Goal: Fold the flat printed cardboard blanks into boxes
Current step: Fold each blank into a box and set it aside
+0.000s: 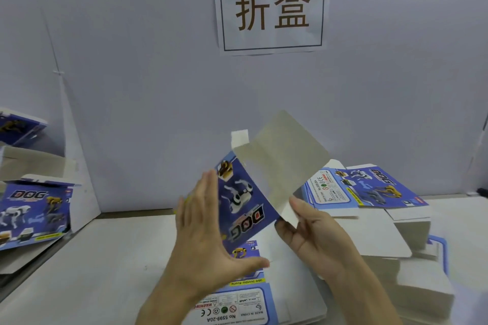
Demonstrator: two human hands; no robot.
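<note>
Blank (245, 198) half-folded: right hand (314, 235) pinches its flap, left hand (206, 235) presses flat, fingers spread.

A half-folded blank (248, 192) is held above the table (111, 258), between the left hand (206, 232) and right hand (314, 235). Flat blanks (364, 190) are stacked at right; folded boxes (31, 211) are set at left.

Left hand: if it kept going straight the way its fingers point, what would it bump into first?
The left hand points up and away, along the printed side of the box blank. Past the fingertips, the grey back wall probably comes first, though depth is hard to judge.
</note>
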